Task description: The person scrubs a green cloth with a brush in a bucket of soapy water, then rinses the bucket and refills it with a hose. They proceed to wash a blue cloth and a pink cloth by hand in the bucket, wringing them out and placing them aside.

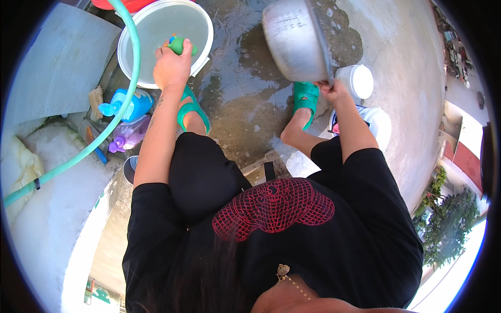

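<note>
My left hand [172, 64] grips a small green toy [178, 45] with blue and orange parts, over a white bucket [210, 31] of cloudy water. At the upper right, my right hand [330, 90] pinches the rim of a large metal basin [293, 37], which is tipped on its side above the wet floor. The basin's inside faces away and is hidden. A green sandal [306, 98] on my foot lies just below the basin, and the other green sandal [193, 109] is beside the bucket.
A green hose [135, 58] curves across the bucket's left side. Blue [139, 103] and purple [131, 131] plastic bottles lie left of my forearm. A small white tub [361, 81] and a larger white bucket [377, 123] stand at right. Behind the bucket is a red container [135, 4].
</note>
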A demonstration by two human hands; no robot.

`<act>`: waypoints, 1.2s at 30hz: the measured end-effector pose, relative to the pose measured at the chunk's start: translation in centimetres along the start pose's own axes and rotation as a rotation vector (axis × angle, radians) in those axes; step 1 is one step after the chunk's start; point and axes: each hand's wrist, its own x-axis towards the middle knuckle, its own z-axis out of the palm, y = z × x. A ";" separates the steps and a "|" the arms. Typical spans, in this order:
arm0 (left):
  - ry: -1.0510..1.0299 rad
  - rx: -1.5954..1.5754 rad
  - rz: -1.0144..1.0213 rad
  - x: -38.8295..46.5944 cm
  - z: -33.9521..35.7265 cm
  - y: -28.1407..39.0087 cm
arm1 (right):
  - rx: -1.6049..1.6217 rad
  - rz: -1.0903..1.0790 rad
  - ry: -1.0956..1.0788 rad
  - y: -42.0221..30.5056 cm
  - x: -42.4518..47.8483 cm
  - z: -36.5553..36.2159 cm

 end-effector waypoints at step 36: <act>0.018 -0.071 0.051 0.4 -1.0 -1.7 | -2.454 -2.094 1.307 -8.9 -18.6 40.7</act>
